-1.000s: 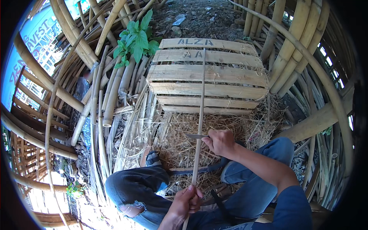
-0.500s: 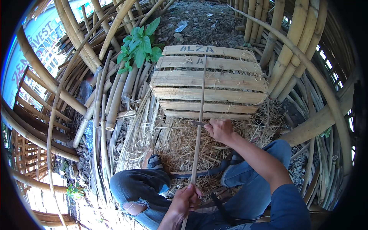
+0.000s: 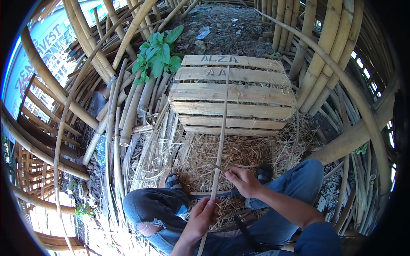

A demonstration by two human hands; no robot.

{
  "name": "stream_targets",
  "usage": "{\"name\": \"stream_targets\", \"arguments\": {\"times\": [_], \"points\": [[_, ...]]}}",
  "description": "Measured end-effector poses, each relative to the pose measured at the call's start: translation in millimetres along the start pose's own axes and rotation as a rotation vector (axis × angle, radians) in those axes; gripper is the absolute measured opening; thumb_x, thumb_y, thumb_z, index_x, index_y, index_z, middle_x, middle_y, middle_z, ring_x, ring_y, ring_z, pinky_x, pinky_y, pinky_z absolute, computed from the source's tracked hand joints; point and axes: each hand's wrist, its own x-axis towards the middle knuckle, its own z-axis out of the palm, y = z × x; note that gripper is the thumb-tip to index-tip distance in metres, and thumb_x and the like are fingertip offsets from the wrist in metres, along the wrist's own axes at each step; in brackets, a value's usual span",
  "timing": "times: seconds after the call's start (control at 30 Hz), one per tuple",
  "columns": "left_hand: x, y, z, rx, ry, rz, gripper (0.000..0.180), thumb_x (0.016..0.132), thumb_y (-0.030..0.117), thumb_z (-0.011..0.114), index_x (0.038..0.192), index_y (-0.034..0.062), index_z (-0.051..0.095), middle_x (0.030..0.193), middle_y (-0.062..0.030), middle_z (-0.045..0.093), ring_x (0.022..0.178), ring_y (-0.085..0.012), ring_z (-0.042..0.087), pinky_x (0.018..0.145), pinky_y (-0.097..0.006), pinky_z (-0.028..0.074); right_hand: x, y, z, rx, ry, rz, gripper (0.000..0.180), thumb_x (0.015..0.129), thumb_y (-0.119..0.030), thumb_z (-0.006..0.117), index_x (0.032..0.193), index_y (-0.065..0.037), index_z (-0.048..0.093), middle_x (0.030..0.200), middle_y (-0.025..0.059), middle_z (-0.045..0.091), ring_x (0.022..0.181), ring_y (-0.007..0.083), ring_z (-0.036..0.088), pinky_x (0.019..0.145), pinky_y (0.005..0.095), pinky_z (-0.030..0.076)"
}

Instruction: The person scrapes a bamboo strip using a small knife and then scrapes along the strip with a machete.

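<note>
A long, thin bamboo strip [image 3: 221, 132] runs from below my lap up over the wooden crate [image 3: 239, 90]. My left hand [image 3: 203, 213] is closed around the strip low down, between my knees. Higher up, my right hand [image 3: 243, 181] grips a knife [image 3: 217, 166], whose dark blade lies across the strip. The handle is hidden inside my fingers. Straw-like shavings [image 3: 239, 149] cover the ground under the strip, and a few curls lie on the crate's slats.
Cut bamboo poles [image 3: 130, 113] and split strips lie to the left, beside a leafy green plant [image 3: 159, 53]. Upright bamboo posts [image 3: 326, 55] stand at the right. A thick bamboo pole [image 3: 356, 128] slants near my right knee. My sandalled feet rest among the shavings.
My right hand has drawn the knife down along the strip, toward me and closer to my left hand. My left hand has risen slightly and still holds the strip.
</note>
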Motion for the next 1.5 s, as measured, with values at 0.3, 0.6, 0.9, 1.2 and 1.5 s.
{"name": "stream_targets", "arguments": {"times": [0.3,0.6,0.9,1.2,1.5], "points": [[17,42,15,-0.077,-0.115,-0.199,0.025,0.097,0.023,0.038,0.102,0.0018,0.049,0.069,-0.0004,0.043,0.054,-0.0091,0.037,0.048,-0.023,0.031,0,-25,-3,-0.003,0.142,-0.048,0.041,0.092,-0.041,0.044,0.079,-0.003,0.053,0.05,0.012,0.05,0.046,0.0287,0.054,0.045,0.041,0.039],[44,66,38,0.096,-0.025,-0.225,0.023,0.098,0.028,0.035,0.087,0.0114,0.046,0.065,0.0042,0.04,0.046,-0.0056,0.032,0.04,-0.021,0.025,15,-39,-26,-0.436,0.091,-0.283,0.05,0.092,-0.044,0.043,0.062,-0.003,0.049,0.04,0.0123,0.045,0.038,0.0312,0.052,0.037,0.0404,0.04],[62,58,33,-0.024,0.03,-0.177,0.024,0.097,0.026,0.036,0.083,0.0104,0.048,0.056,0.0055,0.034,0.041,-0.0061,0.027,0.038,-0.022,0.021,31,-49,-21,-0.426,0.101,-0.209,0.044,0.091,-0.039,0.045,0.066,-0.003,0.051,0.043,0.0123,0.048,0.04,0.0311,0.053,0.038,0.039,0.041],[65,49,38,-0.049,0.094,-0.194,0.021,0.095,0.02,0.041,0.078,0.0107,0.047,0.055,0.0066,0.032,0.041,-0.0042,0.028,0.037,-0.021,0.02,28,-18,-9,-0.423,0.072,-0.434,0.04,0.09,-0.034,0.048,0.063,-0.004,0.047,0.045,0.0109,0.047,0.037,0.026,0.052,0.034,0.035,0.04],[78,23,23,0.282,0.154,-0.098,0.025,0.096,0.017,0.037,0.074,0.0073,0.046,0.051,0.0028,0.038,0.039,-0.0061,0.035,0.035,-0.023,0.028,41,4,-3,-0.513,0.044,-0.582,0.041,0.089,-0.034,0.048,0.059,-0.007,0.045,0.044,0.007,0.046,0.036,0.0207,0.051,0.034,0.0324,0.041]]}}
